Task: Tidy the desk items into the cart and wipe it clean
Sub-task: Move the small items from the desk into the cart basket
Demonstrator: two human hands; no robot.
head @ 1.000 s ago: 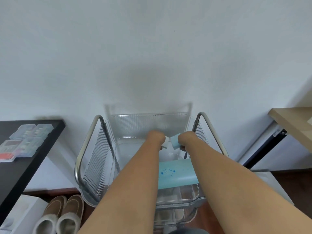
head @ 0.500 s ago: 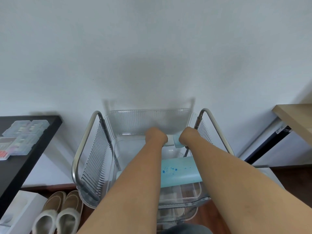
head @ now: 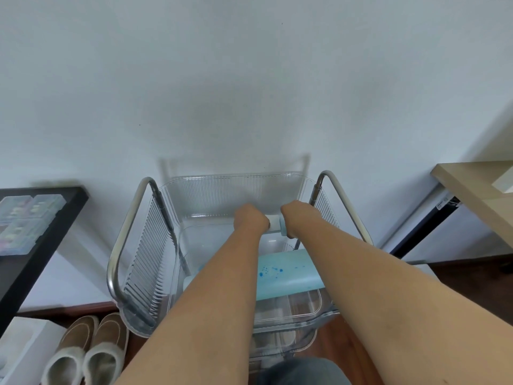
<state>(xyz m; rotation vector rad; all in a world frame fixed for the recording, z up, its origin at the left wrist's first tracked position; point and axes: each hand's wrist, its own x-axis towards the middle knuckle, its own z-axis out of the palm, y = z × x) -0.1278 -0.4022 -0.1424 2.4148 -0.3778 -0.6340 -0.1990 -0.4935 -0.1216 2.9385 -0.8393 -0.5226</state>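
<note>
A clear plastic cart (head: 233,190) with chrome side handles stands against the white wall. Both my arms reach into its top tray. My left hand (head: 249,220) and my right hand (head: 295,218) are side by side, fingers closed around a small white and light-blue item (head: 276,225) held between them. Most of that item is hidden by my hands. A light-blue roll with dark blue speckles (head: 283,273) lies across the tray below my wrists.
A black desk (head: 55,232) at the left carries clear plastic organiser boxes (head: 25,220). A pair of brown slippers (head: 86,348) and a white box (head: 19,348) sit on the floor beside the cart. A light wooden tabletop (head: 477,195) juts in at right.
My hands sank a little deeper toward the tray's back wall with the small item, and it is more hidden between them. The view shifted slightly, so the cart appears higher and larger.
</note>
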